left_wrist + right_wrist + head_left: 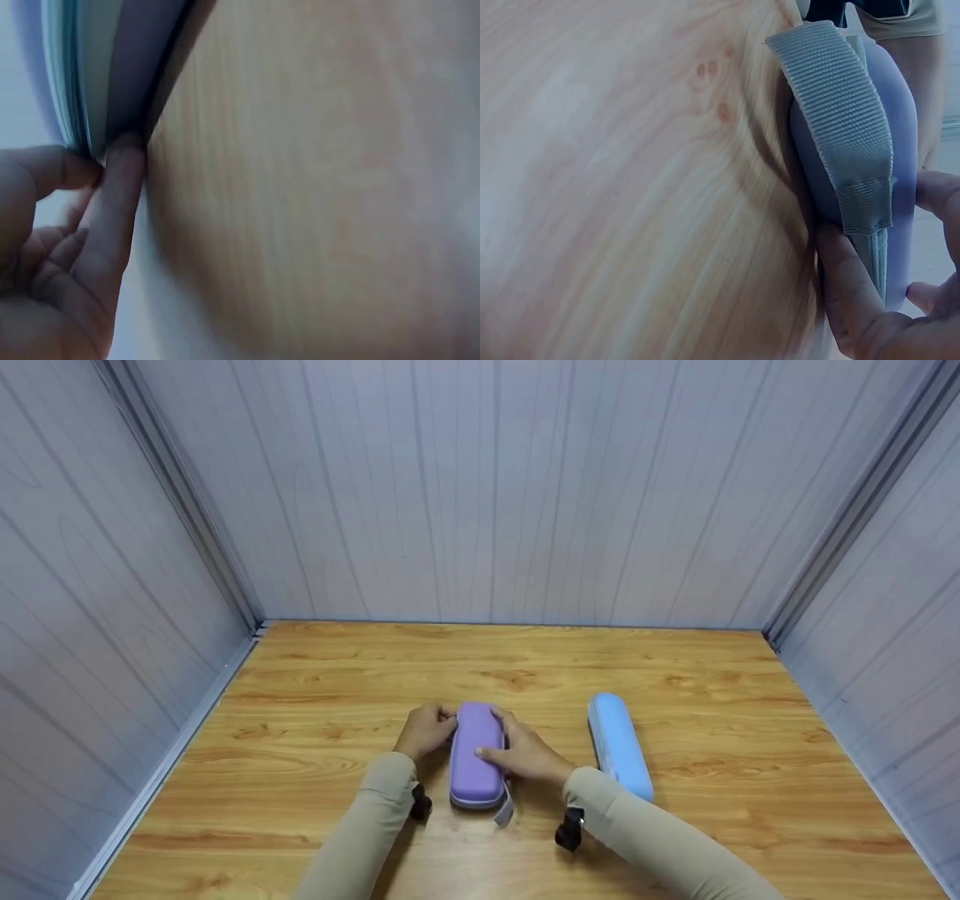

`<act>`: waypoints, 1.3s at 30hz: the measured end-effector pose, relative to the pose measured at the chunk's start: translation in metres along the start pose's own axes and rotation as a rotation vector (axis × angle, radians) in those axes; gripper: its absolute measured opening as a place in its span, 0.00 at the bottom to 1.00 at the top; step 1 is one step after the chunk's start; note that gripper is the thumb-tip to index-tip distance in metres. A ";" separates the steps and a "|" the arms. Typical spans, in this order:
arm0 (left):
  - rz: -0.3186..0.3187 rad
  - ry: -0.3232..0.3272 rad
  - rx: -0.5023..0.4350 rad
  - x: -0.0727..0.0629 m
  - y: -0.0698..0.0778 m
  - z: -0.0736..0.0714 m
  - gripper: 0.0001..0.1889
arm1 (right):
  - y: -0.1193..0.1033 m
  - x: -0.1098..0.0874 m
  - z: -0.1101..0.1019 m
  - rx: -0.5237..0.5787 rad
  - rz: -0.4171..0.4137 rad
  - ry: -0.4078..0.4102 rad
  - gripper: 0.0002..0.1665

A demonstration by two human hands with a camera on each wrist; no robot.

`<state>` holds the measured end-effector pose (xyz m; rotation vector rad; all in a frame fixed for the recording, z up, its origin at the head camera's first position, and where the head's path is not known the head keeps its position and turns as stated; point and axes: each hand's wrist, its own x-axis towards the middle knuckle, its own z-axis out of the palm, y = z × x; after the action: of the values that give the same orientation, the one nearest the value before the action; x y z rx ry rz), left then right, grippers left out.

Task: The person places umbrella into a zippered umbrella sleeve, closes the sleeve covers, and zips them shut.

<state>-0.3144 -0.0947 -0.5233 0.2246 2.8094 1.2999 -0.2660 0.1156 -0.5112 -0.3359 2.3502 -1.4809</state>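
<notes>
A purple zippered hard case [474, 739] lies lengthwise on the wooden table, its lid closed. At its left side, my left hand [427, 729] pinches the seam between thumb and index finger; in the left wrist view their fingertips meet at the zipper band [64, 82]. Whether a zipper pull is between them is hidden. My right hand [531, 751] holds the case from the right, thumb on the lid and fingers along the side. A grey ribbed strap [840, 120] hangs from the case's near right end, beside the right fingers.
A light blue case [621, 746] of similar long shape lies to the right, partly behind my right forearm. The wooden table [337, 682] is bounded by pale panel walls [495, 495] at the back and both sides. Each wrist carries a small black device [570, 829].
</notes>
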 end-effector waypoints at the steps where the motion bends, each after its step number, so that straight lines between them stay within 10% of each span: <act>1: 0.033 0.016 0.032 0.000 0.001 0.000 0.06 | 0.000 0.000 0.000 -0.001 -0.002 0.001 0.51; 6: 0.170 0.075 0.190 0.000 0.006 0.001 0.04 | 0.000 0.001 -0.001 -0.006 -0.011 0.006 0.51; 17: 0.241 0.006 0.297 0.002 0.008 -0.012 0.04 | -0.004 0.002 0.003 -0.060 -0.033 0.015 0.50; 26: 0.158 0.056 0.319 0.005 0.009 -0.014 0.04 | -0.006 0.003 0.002 -0.054 -0.027 0.010 0.50; 39: 0.205 0.129 0.354 0.003 0.015 -0.010 0.04 | -0.006 0.001 0.002 -0.039 -0.011 -0.001 0.50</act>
<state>-0.3161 -0.0919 -0.5054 0.4656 3.1847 0.8591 -0.2657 0.1116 -0.5068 -0.3606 2.3825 -1.4412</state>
